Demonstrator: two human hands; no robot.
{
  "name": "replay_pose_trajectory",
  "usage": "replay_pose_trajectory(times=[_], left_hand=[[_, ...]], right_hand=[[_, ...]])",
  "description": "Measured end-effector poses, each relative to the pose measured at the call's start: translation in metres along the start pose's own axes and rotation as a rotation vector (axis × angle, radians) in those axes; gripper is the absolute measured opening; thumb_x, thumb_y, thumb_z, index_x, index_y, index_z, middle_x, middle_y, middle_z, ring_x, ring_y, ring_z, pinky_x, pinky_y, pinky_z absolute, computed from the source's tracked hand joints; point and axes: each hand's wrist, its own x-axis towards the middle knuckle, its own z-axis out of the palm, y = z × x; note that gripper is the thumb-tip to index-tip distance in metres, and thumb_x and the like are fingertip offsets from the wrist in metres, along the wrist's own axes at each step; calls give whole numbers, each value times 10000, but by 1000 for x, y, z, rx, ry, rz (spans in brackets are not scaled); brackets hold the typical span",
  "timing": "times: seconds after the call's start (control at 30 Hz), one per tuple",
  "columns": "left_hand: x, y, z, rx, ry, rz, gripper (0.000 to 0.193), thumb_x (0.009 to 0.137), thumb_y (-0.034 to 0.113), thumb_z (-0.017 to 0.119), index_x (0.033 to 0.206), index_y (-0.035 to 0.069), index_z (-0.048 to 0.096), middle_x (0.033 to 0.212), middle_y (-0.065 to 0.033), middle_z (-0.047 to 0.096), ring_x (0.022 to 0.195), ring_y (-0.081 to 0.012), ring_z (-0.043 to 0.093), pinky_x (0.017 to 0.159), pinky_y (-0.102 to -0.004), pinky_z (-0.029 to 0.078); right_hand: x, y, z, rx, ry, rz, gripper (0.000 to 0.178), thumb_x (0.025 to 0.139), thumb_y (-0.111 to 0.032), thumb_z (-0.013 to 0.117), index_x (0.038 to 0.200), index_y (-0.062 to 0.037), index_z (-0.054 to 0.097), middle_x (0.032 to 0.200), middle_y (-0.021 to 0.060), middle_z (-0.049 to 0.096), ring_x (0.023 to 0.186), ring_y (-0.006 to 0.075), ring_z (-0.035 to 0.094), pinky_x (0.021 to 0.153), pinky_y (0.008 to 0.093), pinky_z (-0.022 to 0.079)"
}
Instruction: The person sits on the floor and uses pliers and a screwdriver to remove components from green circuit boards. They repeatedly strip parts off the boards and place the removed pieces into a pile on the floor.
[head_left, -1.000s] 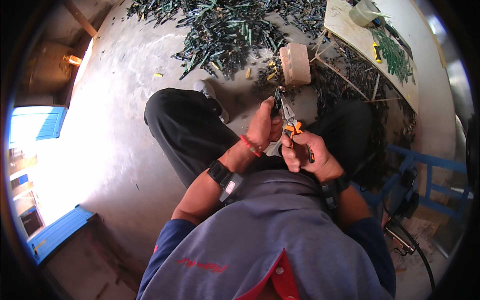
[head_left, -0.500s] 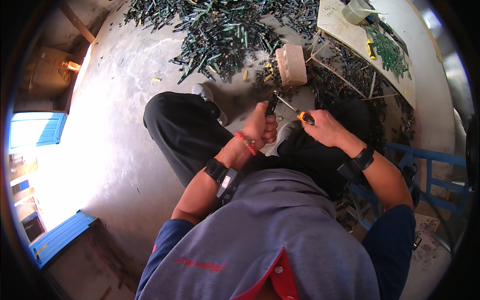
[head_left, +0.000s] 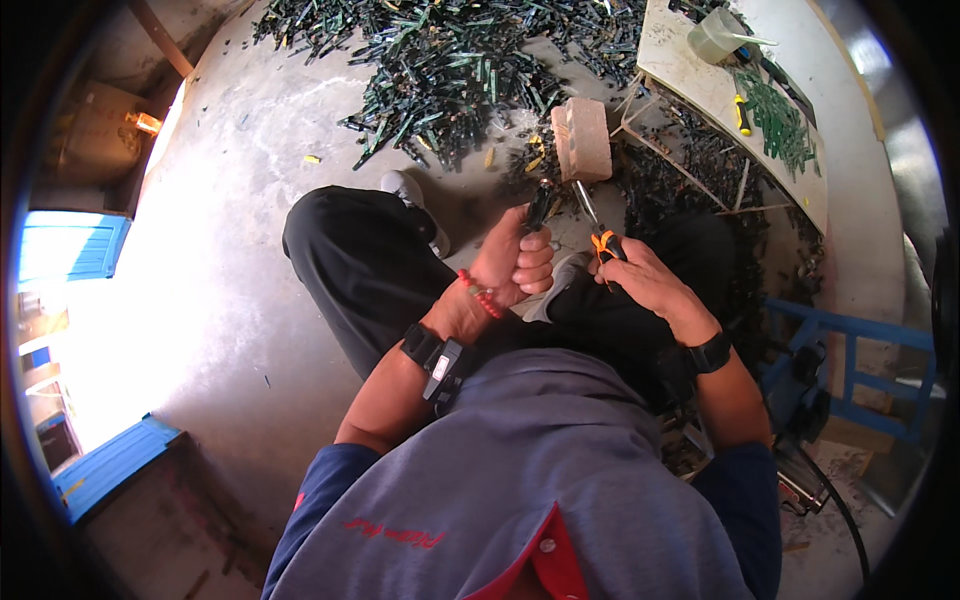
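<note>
Pliers (head_left: 606, 243) with orange-and-black handles are gripped in the right hand (head_left: 645, 278), their nose pointing toward a pinkish brick (head_left: 584, 140); whether they touch it, I cannot tell. The left hand (head_left: 512, 262) is closed around a small black piece (head_left: 539, 207), which stands just left of the pliers, apart from them. Beyond lies a heap of dark green and black pieces (head_left: 450, 90) on the concrete floor (head_left: 250, 200).

- A narrow, dark piece with a lighter tip (head_left: 538, 208) is gripped in the left hand (head_left: 515, 262), its free end left projecting beyond the fist.
- Slender-nosed metal pliers with orange-and-black handles (head_left: 603, 242) are held in the right hand (head_left: 650, 280), the nose pointed away from the fingers, apart from the dark piece.
</note>
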Motion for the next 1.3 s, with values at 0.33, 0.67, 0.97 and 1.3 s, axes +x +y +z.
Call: replay_pose_trajectory(times=[0.33, 0.67, 0.97, 1.3], left_hand=[[0, -3, 7, 119, 204, 17, 499, 957, 546, 360, 630, 169, 355, 516, 72, 229, 404, -90, 163, 414, -269, 179], [7, -5, 3, 206, 384, 32, 508, 956, 546, 340, 627, 160, 324, 526, 62, 210, 412, -87, 150, 398, -259, 153], [13, -11, 0, 341, 566, 98, 535, 946, 567, 365, 624, 140, 343, 507, 46, 245, 393, -98, 172, 378, -272, 152], [19, -26, -3, 516, 665, 313, 523, 943, 546, 381, 599, 155, 329, 490, 30, 280, 372, -107, 204, 371, -291, 150]], right_hand=[[-22, -37, 11, -822, 332, -270, 250, 842, -151, 556, 1034, 8, 542, 939, 199, 649, 921, 361, 619, 746, 477, 484], [-22, -51, 13, -1067, 439, -201, 203, 806, -101, 606, 958, 18, 545, 910, 185, 616, 894, 346, 612, 738, 430, 520], [-14, -52, 13, -1153, 408, -203, 166, 754, -60, 593, 879, 50, 585, 863, 210, 643, 841, 332, 644, 698, 405, 539], [-5, -58, 15, -1163, 353, -268, 139, 712, -46, 591, 812, 48, 610, 779, 233, 663, 736, 332, 673, 692, 388, 535]])
